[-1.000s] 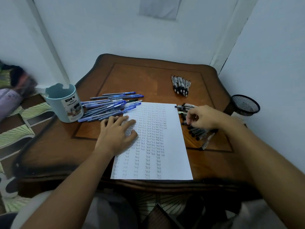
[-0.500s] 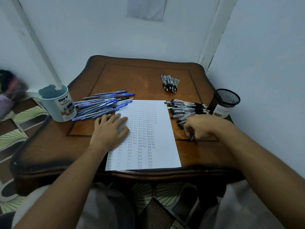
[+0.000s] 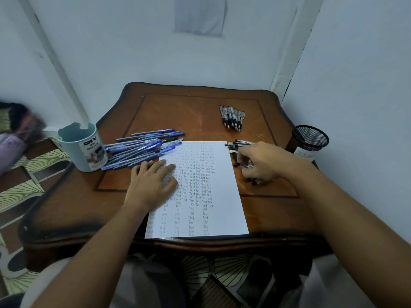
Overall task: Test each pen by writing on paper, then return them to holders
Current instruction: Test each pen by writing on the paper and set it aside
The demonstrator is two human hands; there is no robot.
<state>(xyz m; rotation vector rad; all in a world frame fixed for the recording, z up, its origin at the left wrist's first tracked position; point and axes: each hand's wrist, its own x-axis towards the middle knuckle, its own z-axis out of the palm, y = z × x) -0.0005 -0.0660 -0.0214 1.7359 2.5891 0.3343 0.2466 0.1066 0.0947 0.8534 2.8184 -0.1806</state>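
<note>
A white sheet of paper (image 3: 220, 196) covered in columns of the word "Test" lies on the wooden table (image 3: 189, 116). My left hand (image 3: 151, 183) rests flat on the sheet's left edge, fingers spread. My right hand (image 3: 260, 163) sits over a loose pile of black pens (image 3: 238, 144) right of the sheet, its curled fingers pinching a black pen (image 3: 242, 166) whose tip sticks out to the left. Most of that pile is hidden under the hand. A heap of blue pens (image 3: 142, 150) lies left of the sheet.
A pale blue cup holder (image 3: 82, 152) stands at the table's left edge, and a black mesh holder (image 3: 309, 141) at the right edge. A neat row of black pens (image 3: 232, 117) lies at the back right. Walls close in behind and to the right.
My right hand has moved from the near end of the black pen pile up toward its middle. The left hand stays flat on the paper. The camera view has shifted slightly.
</note>
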